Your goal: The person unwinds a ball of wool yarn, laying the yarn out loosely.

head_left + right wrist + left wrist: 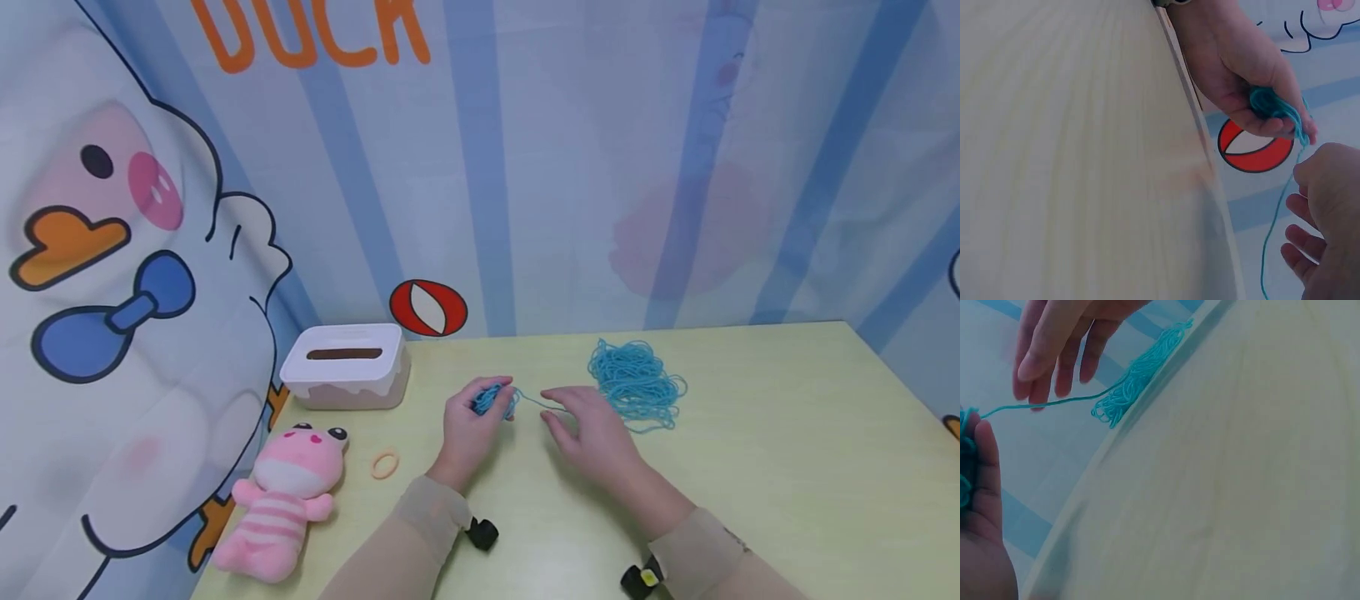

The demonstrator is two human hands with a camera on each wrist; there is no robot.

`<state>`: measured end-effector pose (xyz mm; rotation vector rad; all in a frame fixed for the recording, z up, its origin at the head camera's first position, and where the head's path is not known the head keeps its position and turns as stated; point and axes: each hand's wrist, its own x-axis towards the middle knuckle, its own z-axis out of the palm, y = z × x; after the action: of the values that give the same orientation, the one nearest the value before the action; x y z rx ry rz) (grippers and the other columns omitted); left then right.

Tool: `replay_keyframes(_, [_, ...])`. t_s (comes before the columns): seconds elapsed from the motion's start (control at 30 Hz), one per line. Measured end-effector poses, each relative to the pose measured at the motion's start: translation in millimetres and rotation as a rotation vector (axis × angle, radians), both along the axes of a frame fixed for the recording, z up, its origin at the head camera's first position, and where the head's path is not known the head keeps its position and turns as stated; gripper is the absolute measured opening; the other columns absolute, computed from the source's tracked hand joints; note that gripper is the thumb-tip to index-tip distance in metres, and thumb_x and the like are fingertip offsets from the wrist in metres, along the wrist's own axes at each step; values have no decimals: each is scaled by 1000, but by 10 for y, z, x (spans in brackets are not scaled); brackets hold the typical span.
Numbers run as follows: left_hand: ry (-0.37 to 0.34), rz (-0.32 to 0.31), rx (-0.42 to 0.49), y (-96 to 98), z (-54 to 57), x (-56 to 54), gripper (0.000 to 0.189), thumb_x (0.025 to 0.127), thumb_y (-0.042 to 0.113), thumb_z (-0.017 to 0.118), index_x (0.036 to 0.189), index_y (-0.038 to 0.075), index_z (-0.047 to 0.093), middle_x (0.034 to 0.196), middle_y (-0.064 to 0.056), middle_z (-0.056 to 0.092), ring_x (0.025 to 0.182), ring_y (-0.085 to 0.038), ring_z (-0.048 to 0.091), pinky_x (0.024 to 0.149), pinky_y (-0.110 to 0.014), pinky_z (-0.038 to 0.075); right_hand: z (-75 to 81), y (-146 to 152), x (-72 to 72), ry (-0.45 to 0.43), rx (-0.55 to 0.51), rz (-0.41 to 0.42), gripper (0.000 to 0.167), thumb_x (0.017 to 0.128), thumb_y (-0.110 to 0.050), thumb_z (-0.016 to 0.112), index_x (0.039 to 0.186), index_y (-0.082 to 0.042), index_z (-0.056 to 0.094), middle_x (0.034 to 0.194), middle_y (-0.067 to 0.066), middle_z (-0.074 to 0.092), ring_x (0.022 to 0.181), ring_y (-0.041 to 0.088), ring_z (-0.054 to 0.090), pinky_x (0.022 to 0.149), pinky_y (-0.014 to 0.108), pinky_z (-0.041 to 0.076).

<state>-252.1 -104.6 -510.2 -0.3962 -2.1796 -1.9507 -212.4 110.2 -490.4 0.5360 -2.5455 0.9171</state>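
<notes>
My left hand (468, 437) grips a small bundle of blue yarn (489, 398), the fingers and thumb curled around it. From this bundle a single strand (1029, 406) runs toward a larger loose heap of the same blue yarn (637, 385) on the table. Beside the strand is my right hand (600, 437), its thumb and fingers apart and loosely bent. In the left wrist view the strand passes by its fingertips; whether they touch it, I cannot tell. The right wrist view shows the bundle (1265, 103) looped inside the left palm.
A pink striped plush toy (281, 504) lies at the table's left side, with a small peach-coloured ring (385, 465) right of it. Behind them stands a white-lidded tissue box (345, 387). A printed curtain (555, 167) hangs behind the pale wooden table (795, 467).
</notes>
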Motion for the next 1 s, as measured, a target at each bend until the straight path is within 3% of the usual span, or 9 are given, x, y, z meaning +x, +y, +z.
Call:
replay_keyframes(0.1, [-9,23,-27,5,0,9,24,104,29,79,126,18,82,119,-13,81,96,-10,74,94,-18,59,-10,-155,-51,-78,11,-13,35,106,-24,75,137,-6,75,131,13,79,128,38,71,109,58,59])
replay_keyframes(0.23, [-7,36,-42,15,-8,9,29,103,28,81,130,19,79,128,-16,78,107,-17,72,99,-23,60,0,-239,-81,-131,-3,-47,27,107,-23,73,128,-7,80,119,10,83,116,33,76,102,54,62])
replay_keyframes(0.37, [-32,45,-65,18,-5,2,34,102,32,82,133,18,77,134,-9,77,119,-20,69,109,-39,60,34,-201,-63,-127,-47,-91,20,108,-21,73,120,-9,82,111,7,83,108,29,77,97,52,64])
replay_keyframes(0.5, [-68,19,-62,5,-12,-6,38,103,34,79,133,11,77,137,0,77,127,-23,68,116,-49,57,104,-87,-44,-69,-141,-120,19,108,-18,71,121,-8,82,108,8,82,104,28,76,93,52,65])
replay_keyframes(0.63, [-78,-20,-50,1,-22,-11,34,105,32,77,131,10,79,134,-2,78,123,-21,68,111,-39,59,176,64,-47,64,-219,-135,16,105,-12,74,118,-6,82,104,8,82,95,25,75,83,47,66])
replay_keyframes(0.77, [-63,-63,-10,2,-23,-14,29,107,26,75,129,8,78,129,-11,79,115,-16,71,102,-25,59,205,206,-70,175,-255,-148,14,102,-7,77,114,-4,82,100,7,82,89,22,74,76,30,63])
replay_keyframes(0.93, [-68,-136,97,4,-20,-31,31,109,20,72,127,-5,74,115,-22,79,100,-13,78,96,-25,64,205,368,-74,187,-295,-168,13,100,-5,78,113,-2,82,98,8,82,85,18,71,72,18,57])
replay_keyframes(1.0, [-84,-135,117,1,-22,-36,33,108,21,73,128,-6,73,112,-22,78,94,-12,78,94,-26,66,190,434,-64,170,-301,-189,13,101,-6,78,113,-3,82,98,9,82,85,14,69,72,15,55])
